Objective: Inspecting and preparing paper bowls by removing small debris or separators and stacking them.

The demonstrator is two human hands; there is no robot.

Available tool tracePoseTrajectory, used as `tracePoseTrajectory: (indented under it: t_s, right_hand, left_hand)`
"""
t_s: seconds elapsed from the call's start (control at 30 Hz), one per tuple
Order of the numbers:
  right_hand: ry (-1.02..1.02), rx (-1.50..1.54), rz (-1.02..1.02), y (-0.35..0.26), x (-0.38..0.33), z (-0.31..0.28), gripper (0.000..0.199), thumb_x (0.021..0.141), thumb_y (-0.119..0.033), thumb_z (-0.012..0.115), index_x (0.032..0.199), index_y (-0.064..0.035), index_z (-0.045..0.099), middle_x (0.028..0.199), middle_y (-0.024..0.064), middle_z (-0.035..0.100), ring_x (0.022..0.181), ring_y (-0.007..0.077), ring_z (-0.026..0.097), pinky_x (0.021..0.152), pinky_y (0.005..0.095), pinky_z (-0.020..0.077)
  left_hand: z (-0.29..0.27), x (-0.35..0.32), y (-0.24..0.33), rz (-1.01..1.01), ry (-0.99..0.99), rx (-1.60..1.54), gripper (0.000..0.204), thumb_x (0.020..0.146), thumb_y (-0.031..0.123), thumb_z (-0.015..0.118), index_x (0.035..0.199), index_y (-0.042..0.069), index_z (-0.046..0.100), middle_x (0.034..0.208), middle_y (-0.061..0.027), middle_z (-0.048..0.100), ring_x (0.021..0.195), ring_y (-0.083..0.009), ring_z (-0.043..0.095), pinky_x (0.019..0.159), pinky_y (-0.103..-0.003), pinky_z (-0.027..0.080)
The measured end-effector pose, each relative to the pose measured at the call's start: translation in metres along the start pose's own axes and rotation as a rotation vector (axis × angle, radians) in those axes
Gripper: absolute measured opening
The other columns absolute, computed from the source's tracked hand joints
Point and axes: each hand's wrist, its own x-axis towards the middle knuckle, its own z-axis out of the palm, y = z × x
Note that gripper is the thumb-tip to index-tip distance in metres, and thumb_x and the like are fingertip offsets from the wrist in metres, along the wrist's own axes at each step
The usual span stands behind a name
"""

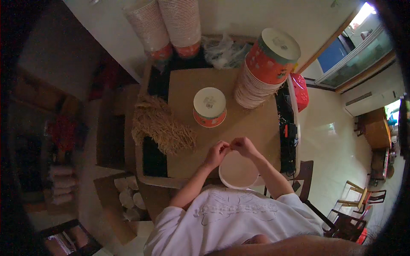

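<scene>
A white paper tub is tipped with its round opening toward me at the table's near edge, against my shirt. Above its far rim, my left hand and my right hand meet with fingers pinched together. What lies between the fingers is too small to make out. Beyond them, an orange-and-green paper tub stands upside down on the cardboard sheet. A loose heap of tan raffia strands lies left of it.
A tall stack of upside-down orange tubs stands at the back right, strands hanging from its rims. Two wrapped tub stacks and a clear plastic bag sit at the back. A cardboard box with white tubs is at lower left.
</scene>
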Motion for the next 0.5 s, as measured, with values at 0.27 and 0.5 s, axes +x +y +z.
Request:
tracePoseTrajectory:
  t_s: [0.27,0.5]
  right_hand:
    - [0.079,0.024,0.005,-0.032,-0.012,0.003,0.008,0.075,-0.008,0.059,0.079,-0.0017,0.061,0.068,0.0052,0.06,0.063,0.0089,0.054,0.058,0.0263,0.0447]
    - [0.263,-0.069,-0.054,-0.053,-0.024,0.019,0.005,0.074,-0.006,0.058,0.077,-0.0021,0.059,0.071,0.0091,0.061,0.064,0.0171,0.058,0.059,0.0283,0.046]
  left_hand:
    - [-0.004,0.001,-0.003,-0.464,-0.045,-0.655,0.007,0.08,0.009,0.055,0.085,0.005,0.056,0.075,-0.0009,0.058,0.068,-0.0066,0.053,0.061,-0.022,0.044]
    - [-0.005,0.001,-0.021,-0.766,0.0,-0.949,0.011,0.079,0.017,0.057,0.081,0.007,0.061,0.069,0.0,0.057,0.061,-0.0076,0.052,0.055,-0.021,0.042]
